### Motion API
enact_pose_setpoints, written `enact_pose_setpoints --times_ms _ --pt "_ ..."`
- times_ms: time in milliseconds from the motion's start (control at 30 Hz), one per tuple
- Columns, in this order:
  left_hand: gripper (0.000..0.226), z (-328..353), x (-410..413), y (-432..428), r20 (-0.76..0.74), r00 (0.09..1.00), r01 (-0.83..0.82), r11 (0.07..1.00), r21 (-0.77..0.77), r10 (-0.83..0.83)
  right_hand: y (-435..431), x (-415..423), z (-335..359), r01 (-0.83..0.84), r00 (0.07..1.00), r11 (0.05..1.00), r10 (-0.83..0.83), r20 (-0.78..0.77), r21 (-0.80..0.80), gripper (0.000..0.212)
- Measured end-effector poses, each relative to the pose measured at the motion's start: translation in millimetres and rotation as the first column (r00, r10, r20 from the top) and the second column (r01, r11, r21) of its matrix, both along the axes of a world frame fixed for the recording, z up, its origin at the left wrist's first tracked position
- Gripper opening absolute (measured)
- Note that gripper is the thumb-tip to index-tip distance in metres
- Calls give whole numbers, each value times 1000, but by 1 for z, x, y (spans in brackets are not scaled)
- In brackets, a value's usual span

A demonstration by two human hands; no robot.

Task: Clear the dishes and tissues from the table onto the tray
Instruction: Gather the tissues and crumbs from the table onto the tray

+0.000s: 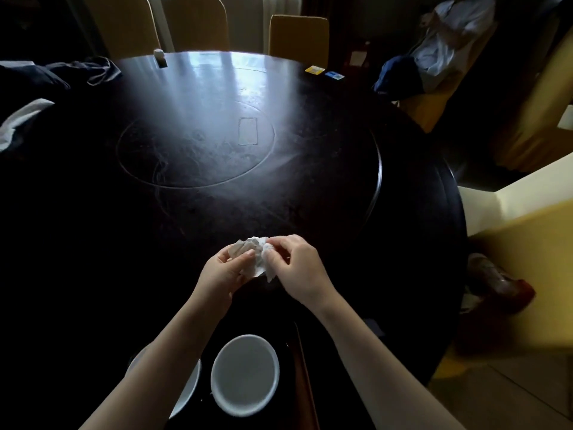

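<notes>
Above the near part of the dark round table (pixel 217 193), left hand (pixel 221 270) and right hand (pixel 297 265) both curl in and pinch one crumpled white tissue (pixel 252 254). A white bowl (pixel 245 373) sits closer in. Light streaks the glossy top; yellow chairs (pixel 299 35) stand beyond.

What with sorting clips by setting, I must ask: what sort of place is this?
Probably a dining room, perhaps a restaurant's: a big round dark table with an inset turntable, yellow chairs around it, and white dishes close by.
</notes>
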State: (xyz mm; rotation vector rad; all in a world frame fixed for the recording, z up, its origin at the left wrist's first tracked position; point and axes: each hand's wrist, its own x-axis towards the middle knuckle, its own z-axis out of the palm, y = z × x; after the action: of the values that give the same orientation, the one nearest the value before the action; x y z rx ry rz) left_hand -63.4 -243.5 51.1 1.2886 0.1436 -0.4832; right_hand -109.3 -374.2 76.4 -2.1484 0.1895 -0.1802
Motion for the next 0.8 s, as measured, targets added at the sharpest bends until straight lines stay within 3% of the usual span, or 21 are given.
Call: enact_pose_setpoints --times_ms 200,300,367,433,533,800 --pt "11 8 -55 16 -21 999 34 999 -34 -35 10 -44 -2 -45 996 989 55 67 -142 17" --pt "14 8 -81 25 -60 996 62 995 -80 -67 13 -64 -5 4 1000 997 -2 24 -72 27" --pt "24 11 -95 32 -68 994 76 991 -114 -84 14 -77 -4 -13 998 998 17 -58 55 36" --pt "29 15 -103 36 -42 993 108 989 -105 -113 18 -88 0 -45 993 990 58 -99 130 30" --pt "11 21 -113 40 11 991 134 988 -73 -134 29 -101 4 -8 998 993 15 -63 116 17" --pt "15 15 -139 86 44 969 244 969 -47 -242 84 -139 -4 147 988 980 -139 -67 136 8"
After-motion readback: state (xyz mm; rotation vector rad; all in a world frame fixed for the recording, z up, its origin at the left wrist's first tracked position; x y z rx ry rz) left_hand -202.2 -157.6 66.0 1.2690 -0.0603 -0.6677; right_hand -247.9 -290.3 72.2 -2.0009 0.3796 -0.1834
